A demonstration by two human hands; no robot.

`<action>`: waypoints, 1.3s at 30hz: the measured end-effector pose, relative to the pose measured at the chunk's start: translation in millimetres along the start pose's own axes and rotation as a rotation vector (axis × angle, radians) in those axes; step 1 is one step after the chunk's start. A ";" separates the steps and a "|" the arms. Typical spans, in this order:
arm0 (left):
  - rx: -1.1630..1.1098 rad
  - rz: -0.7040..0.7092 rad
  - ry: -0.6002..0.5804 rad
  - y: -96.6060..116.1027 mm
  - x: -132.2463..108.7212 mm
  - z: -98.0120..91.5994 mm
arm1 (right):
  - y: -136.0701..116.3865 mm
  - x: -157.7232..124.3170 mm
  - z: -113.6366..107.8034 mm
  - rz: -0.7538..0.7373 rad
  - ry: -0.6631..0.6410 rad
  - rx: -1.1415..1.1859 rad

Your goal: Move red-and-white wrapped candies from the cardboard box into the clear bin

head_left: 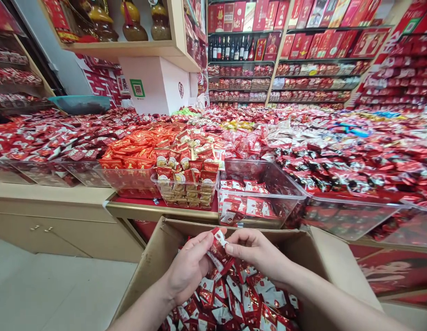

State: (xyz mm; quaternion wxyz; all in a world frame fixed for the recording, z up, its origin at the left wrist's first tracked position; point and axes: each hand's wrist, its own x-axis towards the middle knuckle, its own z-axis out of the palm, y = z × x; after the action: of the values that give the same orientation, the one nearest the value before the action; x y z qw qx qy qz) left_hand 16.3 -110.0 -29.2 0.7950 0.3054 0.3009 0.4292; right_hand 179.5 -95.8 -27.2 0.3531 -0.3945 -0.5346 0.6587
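Above an open cardboard box (323,257), my left hand (190,262) is closed on red and white wrapped candies (218,248), its thumb along their left edge. My right hand (256,253) pinches the upper right side of the same candies with thumb and forefinger. Exactly how many packets are between the hands I cannot tell. Loose red and white candies (241,294) of the same look fill the box below. Just beyond the box, a clear plastic bin (285,200) holds a low layer of similar packets (258,207), lying in rows.
Left of that bin stands a clear bin of durian candies (185,174), then one of orange-red packets (130,151). Dark red packets (330,170) heap up on the right. A teal basin (80,105), a white pillar (151,85) and stocked shelves (247,59) stand farther back.
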 end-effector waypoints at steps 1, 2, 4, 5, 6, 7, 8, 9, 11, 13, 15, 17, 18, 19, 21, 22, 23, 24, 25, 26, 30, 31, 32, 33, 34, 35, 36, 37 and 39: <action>-0.008 0.002 0.008 -0.1 0.0 0.7 | -1.4 -0.8 0.1 -0.001 0.005 0.019; -0.003 0.006 0.018 -0.6 0.1 1.4 | -1.7 -1.2 0.2 -0.019 0.000 0.027; 0.041 0.026 0.023 -2.3 0.6 3.6 | 0.0 -0.9 0.2 -0.096 -0.023 0.010; 0.073 0.041 0.017 -3.0 0.9 5.0 | 1.1 -0.7 0.1 -0.142 -0.021 -0.014; 0.107 0.056 0.007 -3.3 1.1 6.6 | 1.7 -0.7 -0.3 -0.191 -0.005 -0.052; 0.141 0.070 -0.005 -3.0 1.1 8.1 | 1.7 -1.3 -0.8 -0.243 0.021 -0.107; 0.175 0.078 -0.012 -2.1 0.8 9.6 | 1.1 -2.3 -1.6 -0.303 0.053 -0.181; 0.205 0.075 -0.006 -0.4 0.3 10.9 | -0.2 -3.8 -2.5 -0.377 0.084 -0.270; 0.235 0.022 0.035 4.3 -1.3 12.9 | -3.2 -7.9 -4.7 -0.557 0.122 -0.479; 0.218 -0.077 0.053 9.3 -3.2 13.9 | -5.8 -12.3 -6.7 -0.723 0.122 -0.666; 0.204 -0.158 0.027 12.2 -4.8 14.5 | -7.3 -16.3 -8.1 -0.806 0.090 -0.780; 0.225 -0.125 0.010 12.2 -5.8 15.3 | -8.8 -19.5 -8.9 -0.796 0.035 -0.797; 0.239 -0.074 0.018 11.3 -6.0 15.8 | -9.7 -20.6 -9.2 -0.764 0.019 -0.765; 0.254 -0.012 0.034 10.1 -6.1 16.3 | -10.8 -21.3 -9.3 -0.721 0.017 -0.708; 0.293 0.102 0.059 7.1 -6.2 17.4 | -13.0 -20.9 -9.3 -0.604 0.062 -0.518; 0.331 0.138 0.068 5.7 -6.2 18.0 | -13.8 -19.8 -9.1 -0.527 0.093 -0.404; 0.381 0.168 0.080 4.5 -6.4 18.7 | -14.2 -18.1 -8.9 -0.443 0.114 -0.294; 0.440 0.195 0.093 3.4 -6.8 19.5 | -14.1 -16.1 -8.5 -0.358 0.125 -0.198; 0.506 0.211 0.101 2.6 -7.4 20.5 | -13.4 -14.3 -8.0 -0.278 0.127 -0.123; 0.570 0.221 0.101 2.0 -8.2 21.6 | -12.3 -12.7 -7.5 -0.213 0.123 -0.071; 0.717 0.214 0.010 1.5 -12.5 22.6 | -11.5 -13.8 -6.9 -0.118 0.118 -0.035; 0.719 0.214 -0.013 1.6 -13.5 20.7 | -15.4 -16.0 -8.1 -0.150 0.127 -0.076; 0.714 0.218 -0.028 1.6 -14.3 17.5 | -22.3 -18.6 -10.4 -0.204 0.152 -0.133; 0.712 0.219 -0.040 1.4 -14.8 13.1 | -32.3 -21.1 -14.0 -0.277 0.193 -0.202; 0.719 0.218 -0.047 1.0 -15.0 7.7 | -45.2 -23.2 -19.1 -0.367 0.252 -0.279; 0.739 0.212 -0.050 0.3 -14.9 1.7 | -60.5 -24.3 -25.5 -0.461 0.324 -0.356; 0.774 0.198 -0.047 -0.7 -14.5 -4.4 | -76.9 -23.9 -33.2 -0.551 0.403 -0.438; 0.821 0.173 -0.040 -2.0 -13.8 -10.3 | -93.2 -21.7 -41.7 -0.635 0.493 -0.532; 0.914 0.113 -0.014 -6.0 -12.1 -19.9 | -120.5 -11.4 -59.7 -0.695 0.598 -0.764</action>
State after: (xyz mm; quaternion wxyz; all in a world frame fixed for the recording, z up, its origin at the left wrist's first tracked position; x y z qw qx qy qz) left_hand -0.9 -118.6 -43.7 0.5561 0.6434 0.4370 0.2931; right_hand 243.3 -59.0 85.9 0.5164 -0.4639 -0.7087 0.1261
